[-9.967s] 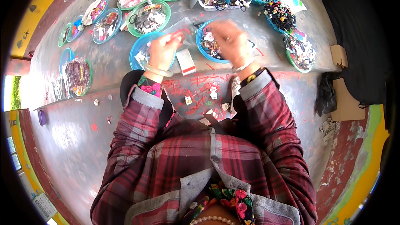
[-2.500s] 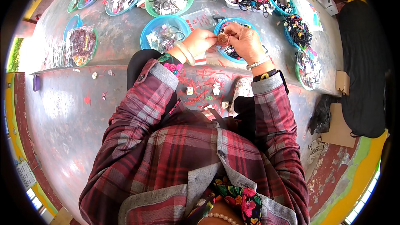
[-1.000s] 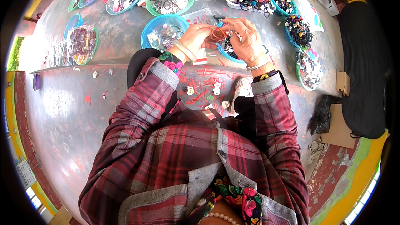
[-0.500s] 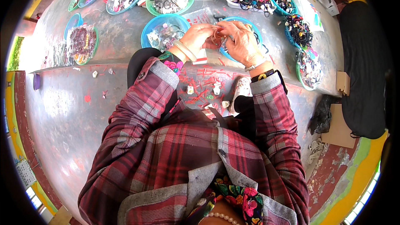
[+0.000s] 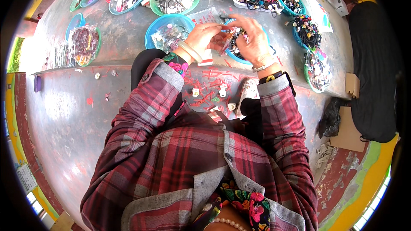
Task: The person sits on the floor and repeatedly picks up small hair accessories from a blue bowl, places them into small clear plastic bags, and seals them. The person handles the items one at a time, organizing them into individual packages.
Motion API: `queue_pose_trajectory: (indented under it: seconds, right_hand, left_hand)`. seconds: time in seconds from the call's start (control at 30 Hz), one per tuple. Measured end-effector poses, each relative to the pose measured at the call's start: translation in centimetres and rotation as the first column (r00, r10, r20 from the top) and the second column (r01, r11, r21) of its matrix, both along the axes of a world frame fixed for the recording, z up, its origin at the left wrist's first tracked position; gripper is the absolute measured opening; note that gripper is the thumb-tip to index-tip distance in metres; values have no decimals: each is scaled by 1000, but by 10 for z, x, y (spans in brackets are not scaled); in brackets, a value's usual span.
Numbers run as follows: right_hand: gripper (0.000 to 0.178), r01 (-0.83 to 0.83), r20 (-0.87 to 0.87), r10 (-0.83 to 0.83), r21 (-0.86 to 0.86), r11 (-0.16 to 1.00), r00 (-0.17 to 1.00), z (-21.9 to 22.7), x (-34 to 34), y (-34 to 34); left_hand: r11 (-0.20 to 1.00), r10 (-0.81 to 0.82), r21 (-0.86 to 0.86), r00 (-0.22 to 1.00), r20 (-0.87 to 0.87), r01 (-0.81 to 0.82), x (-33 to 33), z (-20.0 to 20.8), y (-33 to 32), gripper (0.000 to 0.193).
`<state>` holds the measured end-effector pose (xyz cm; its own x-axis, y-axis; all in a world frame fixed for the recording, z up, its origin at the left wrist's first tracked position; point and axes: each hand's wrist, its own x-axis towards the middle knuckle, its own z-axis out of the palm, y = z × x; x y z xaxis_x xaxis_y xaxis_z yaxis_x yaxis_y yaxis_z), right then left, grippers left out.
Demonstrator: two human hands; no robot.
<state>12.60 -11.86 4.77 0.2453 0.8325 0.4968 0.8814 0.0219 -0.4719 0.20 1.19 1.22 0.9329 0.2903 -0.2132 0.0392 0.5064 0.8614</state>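
My left hand [image 5: 202, 38] pinches a small clear plastic bag [image 5: 223, 45] with a reddish tint, held upright above the gap between two blue basins. Facing it is my right hand [image 5: 256, 45], its index finger arched over towards the bag's upper edge. A small pink-and-white trinket [image 5: 245, 38] shows among the bent right fingers; its exact kind is too small to tell. Under the right hand sits a blue basin [image 5: 266, 34] of dark hair ties, partly covered. Beside my left hand, another blue basin [image 5: 147, 38] holds clear packets.
Green and blue trays [image 5: 198, 0] of packed trinkets stand farther back. A white tub [image 5: 233, 0] of black hair ties is at the back right. Red scraps [image 5: 209, 75] litter the lower step by my shoe [image 5: 248, 92]. A cardboard box [image 5: 352, 85] stands right.
My right hand's fingers have lifted and spread away from the left fingertips. The pink-and-white trinket and more of the bag now show between the hands. The left hand has hardly moved.
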Motion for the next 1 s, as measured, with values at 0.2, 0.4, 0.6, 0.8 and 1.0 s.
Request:
queue_pose_trajectory:
  seconds: [0.2,0.4,0.6,0.8,1.0]
  right_hand:
    - [50,65,-42,-65,5,998,997,6,6,-3]
    - [47,53,11,-53,-8,999,999,4,-2,-2]
    - [43,-38,61,38,-12,999,997,6,-5,-2]
    - [37,67,-184,-63,19,998,981,8,3,-2]
    - [33,35,-65,-37,-22,999,997,-2,8,-4]
  left_hand:
    - [1000,26,11,999,29,-27,-3,-1,3,34]
    - [998,55,-34,997,51,-53,-1,-2,3,31]
    - [998,46,-45,999,9,-46,-2,-3,2,30]
    - [997,37,-62,999,34,-35,-3,0,3,30]
    - [992,88,-92,995,44,-84,-1,-2,1,29]
